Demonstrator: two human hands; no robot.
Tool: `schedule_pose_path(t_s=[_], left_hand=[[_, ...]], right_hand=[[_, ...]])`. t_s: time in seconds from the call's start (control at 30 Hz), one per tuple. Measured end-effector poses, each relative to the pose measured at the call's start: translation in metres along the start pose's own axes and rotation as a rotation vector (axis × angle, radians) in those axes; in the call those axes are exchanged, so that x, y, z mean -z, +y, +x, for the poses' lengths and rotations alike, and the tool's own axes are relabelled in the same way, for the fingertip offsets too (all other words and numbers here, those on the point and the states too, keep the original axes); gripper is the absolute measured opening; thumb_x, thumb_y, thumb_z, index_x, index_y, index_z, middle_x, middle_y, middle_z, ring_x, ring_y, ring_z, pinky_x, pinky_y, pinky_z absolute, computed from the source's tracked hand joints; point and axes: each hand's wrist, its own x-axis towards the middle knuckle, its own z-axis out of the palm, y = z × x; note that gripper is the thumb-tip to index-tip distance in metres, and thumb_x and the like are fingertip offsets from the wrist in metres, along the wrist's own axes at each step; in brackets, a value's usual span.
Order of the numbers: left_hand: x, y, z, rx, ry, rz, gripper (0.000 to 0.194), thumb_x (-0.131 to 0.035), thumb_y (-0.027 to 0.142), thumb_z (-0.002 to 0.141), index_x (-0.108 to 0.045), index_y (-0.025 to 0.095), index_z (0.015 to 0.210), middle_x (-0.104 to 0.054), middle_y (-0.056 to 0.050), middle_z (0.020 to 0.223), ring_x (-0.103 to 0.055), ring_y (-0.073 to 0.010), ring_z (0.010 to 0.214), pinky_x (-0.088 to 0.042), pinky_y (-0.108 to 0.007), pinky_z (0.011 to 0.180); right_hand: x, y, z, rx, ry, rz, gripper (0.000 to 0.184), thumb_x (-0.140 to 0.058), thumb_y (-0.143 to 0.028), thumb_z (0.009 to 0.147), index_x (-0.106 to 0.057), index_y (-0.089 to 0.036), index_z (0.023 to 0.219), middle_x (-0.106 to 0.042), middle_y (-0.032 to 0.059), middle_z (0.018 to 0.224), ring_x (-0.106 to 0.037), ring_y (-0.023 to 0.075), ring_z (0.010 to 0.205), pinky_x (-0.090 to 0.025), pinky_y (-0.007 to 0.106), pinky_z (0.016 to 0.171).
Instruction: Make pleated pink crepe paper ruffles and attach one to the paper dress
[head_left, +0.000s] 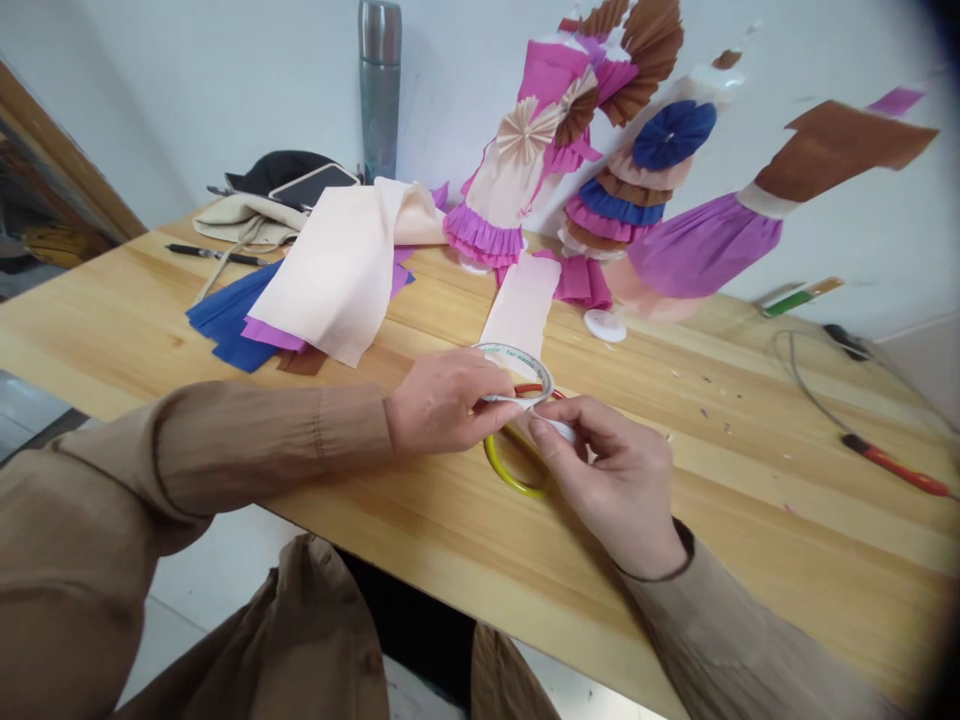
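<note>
From the head camera I see the left hand (442,402) pinching the edge of a printed ring of tape (547,375) between thumb and forefinger; the curled lower fingers are hidden from me. The right hand (622,475) has thumb and forefinger pressed together on a smooth white strip (561,430), and I cannot tell whether it joins the ring. Both hands are just above the worktop (712,520), near its front edge. The ring's lettering is too small for me to read fully. Below it, the scissors (493,462) show only glossy yellow and red curves, the rest hidden by hands and tape. A pale strip of matte paper (521,300) runs back behind the ring, its near end covered. To the left, a creased cream sheet (341,265) overlaps pleated blue paper (232,315), hiding much of it. At the back stand ruffled, fan-trimmed paper dresses (499,185), some tops blurred or cut off by the frame. On the right, a red-handled tool (892,465) trails a thin cord.
</note>
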Motion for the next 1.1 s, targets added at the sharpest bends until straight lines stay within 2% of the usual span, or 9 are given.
schedule_pose_path(t_s=[0.13, 0.33, 0.43, 0.87, 0.97, 1.1], left_hand=[[0.002, 0.002, 0.001, 0.012, -0.008, -0.008, 0.032, -0.049, 0.033, 0.096, -0.065, 0.017, 0.074, -0.065, -0.002, 0.07, -0.06, -0.0141, 0.071, -0.045, -0.028, 0.073], [0.006, 0.009, 0.003, 0.084, -0.091, -0.03, 0.028, -0.051, 0.028, 0.095, -0.066, 0.016, 0.074, -0.065, -0.003, 0.07, -0.056, -0.0149, 0.071, -0.043, -0.029, 0.074], [0.007, 0.01, 0.003, 0.093, -0.104, -0.039, 0.025, -0.053, 0.026, 0.094, -0.066, 0.016, 0.075, -0.064, -0.003, 0.071, -0.056, -0.0145, 0.072, -0.042, -0.028, 0.075], [0.01, 0.013, 0.003, 0.033, -0.097, -0.104, 0.03, -0.05, 0.027, 0.094, -0.064, 0.015, 0.07, -0.063, -0.004, 0.069, -0.054, -0.0141, 0.07, -0.042, -0.028, 0.074], [0.011, 0.013, 0.004, 0.044, -0.065, -0.16, 0.031, -0.051, 0.029, 0.093, -0.063, 0.015, 0.067, -0.061, -0.002, 0.066, -0.053, -0.0124, 0.067, -0.041, -0.026, 0.07], [0.008, 0.011, 0.003, 0.094, -0.027, -0.22, 0.027, -0.055, 0.03, 0.09, -0.067, 0.015, 0.072, -0.061, 0.001, 0.064, -0.051, -0.0097, 0.061, -0.04, -0.023, 0.064]], right_hand=[[0.0, 0.0, 0.0, -0.073, 0.063, 0.004, 0.012, -0.065, -0.025, 0.081, -0.065, -0.021, 0.071, -0.067, -0.0009, 0.061, -0.054, 0.0115, 0.049, -0.042, 0.024, 0.048], [-0.001, -0.001, -0.002, -0.033, -0.008, 0.028, 0.011, -0.064, -0.023, 0.083, -0.065, -0.021, 0.072, -0.069, 0.0, 0.064, -0.057, 0.0124, 0.053, -0.045, 0.026, 0.051], [-0.001, -0.001, -0.002, -0.052, 0.011, 0.021, 0.012, -0.065, -0.025, 0.083, -0.065, -0.021, 0.072, -0.068, 0.0003, 0.064, -0.057, 0.0129, 0.053, -0.045, 0.026, 0.051], [-0.005, 0.005, 0.002, -0.214, 0.072, 0.162, 0.026, -0.072, -0.032, 0.075, -0.052, -0.021, 0.061, -0.054, -0.0025, 0.056, -0.046, 0.01, 0.05, -0.037, 0.024, 0.048], [-0.004, 0.006, 0.002, -0.216, 0.063, 0.208, 0.027, -0.072, -0.032, 0.075, -0.051, -0.022, 0.061, -0.052, -0.0033, 0.056, -0.044, 0.0097, 0.049, -0.036, 0.024, 0.047], [0.003, 0.007, 0.002, -0.164, 0.049, 0.203, 0.027, -0.066, -0.033, 0.082, -0.052, -0.022, 0.062, -0.05, -0.0031, 0.054, -0.042, 0.0106, 0.049, -0.035, 0.026, 0.047]])
